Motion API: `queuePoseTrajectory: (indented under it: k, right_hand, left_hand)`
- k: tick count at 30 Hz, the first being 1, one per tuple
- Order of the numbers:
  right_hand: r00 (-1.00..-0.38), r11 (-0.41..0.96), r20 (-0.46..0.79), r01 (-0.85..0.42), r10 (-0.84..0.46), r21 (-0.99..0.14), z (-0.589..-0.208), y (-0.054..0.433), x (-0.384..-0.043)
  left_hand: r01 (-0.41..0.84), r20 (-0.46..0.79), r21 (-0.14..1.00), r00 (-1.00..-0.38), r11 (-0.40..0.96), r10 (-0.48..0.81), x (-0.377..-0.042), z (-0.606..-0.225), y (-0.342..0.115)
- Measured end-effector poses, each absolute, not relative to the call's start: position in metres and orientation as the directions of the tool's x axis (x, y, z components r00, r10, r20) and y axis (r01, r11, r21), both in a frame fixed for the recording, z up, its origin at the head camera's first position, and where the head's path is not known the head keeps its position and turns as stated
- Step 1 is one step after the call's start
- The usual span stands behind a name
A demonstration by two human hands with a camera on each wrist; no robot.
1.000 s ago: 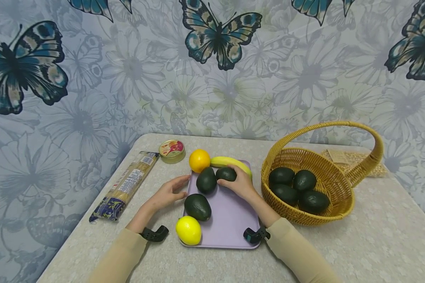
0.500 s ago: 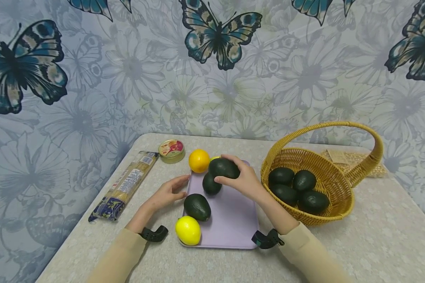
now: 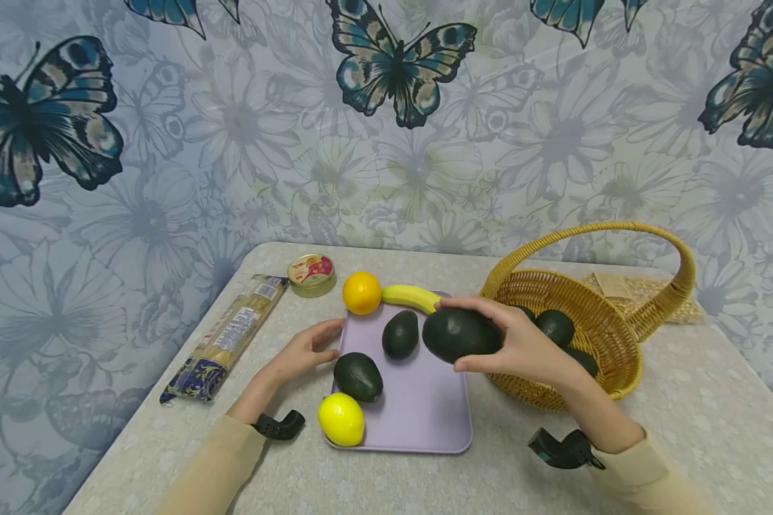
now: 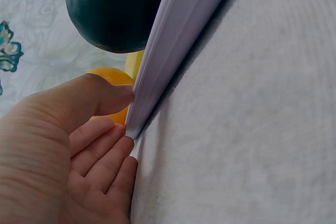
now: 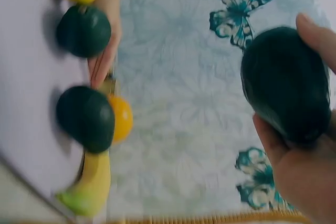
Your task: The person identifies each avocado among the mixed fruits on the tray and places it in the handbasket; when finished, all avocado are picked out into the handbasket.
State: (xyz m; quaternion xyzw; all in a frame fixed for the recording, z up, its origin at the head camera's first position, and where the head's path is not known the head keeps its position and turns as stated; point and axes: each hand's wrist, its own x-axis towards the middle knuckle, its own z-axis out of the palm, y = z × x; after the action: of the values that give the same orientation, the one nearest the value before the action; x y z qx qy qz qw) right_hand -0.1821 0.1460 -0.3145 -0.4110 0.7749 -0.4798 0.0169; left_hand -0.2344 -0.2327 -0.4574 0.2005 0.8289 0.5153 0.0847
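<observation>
My right hand [image 3: 522, 347] grips a dark green avocado [image 3: 460, 335] in the air, between the tray's right side and the basket. In the right wrist view, thumb and fingers wrap that avocado [image 5: 286, 85]. My left hand [image 3: 305, 352] lies at the left edge of the lilac tray [image 3: 425, 422], its fingers relaxed. In the left wrist view the thumb [image 4: 113, 98] touches the tray's rim [image 4: 173, 40]. On the tray lie two more avocados, one near the middle [image 3: 401, 335] and one at the left [image 3: 358, 377], with a lemon [image 3: 341, 419] at the front left corner.
A banana [image 3: 409, 295] and an orange [image 3: 362, 292] lie at the tray's far edge. The wicker basket [image 3: 608, 343] on the right holds several avocados, partly hidden by my right hand. A pasta packet [image 3: 232, 336] and a round tin [image 3: 312, 275] are at the left.
The right hand has lifted an avocado off the tray and carried it right, toward the basket. The avocado beside it has shifted right on the tray. My left hand stays put.
</observation>
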Motion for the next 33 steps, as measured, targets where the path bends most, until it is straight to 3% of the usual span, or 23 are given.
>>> queuePoseTrajectory:
  k: [7,14,17,33]
  right_hand:
    - [-0.667,0.232,0.365,-0.631,-0.65,-0.74,-0.322,0.201,-0.179]
    - [-0.798,0.404,0.287,-0.535,-0.53,-0.742,-0.351,0.245,-0.185]
    - [-0.825,0.473,0.244,-0.506,-0.51,-0.722,-0.364,0.255,-0.185]
    - [-0.844,0.573,0.176,-0.483,-0.507,-0.662,-0.382,0.266,-0.188]
  left_hand:
    - [0.247,0.07,0.885,-0.908,0.395,0.413,-0.233,-0.455,-0.233]
    - [0.247,0.072,0.889,-0.907,0.385,0.415,-0.234,-0.456,-0.233]
    - [0.247,0.072,0.891,-0.905,0.382,0.419,-0.235,-0.457,-0.233]
    - [0.221,0.046,0.889,-0.915,0.402,0.4,-0.235,-0.458,-0.233]
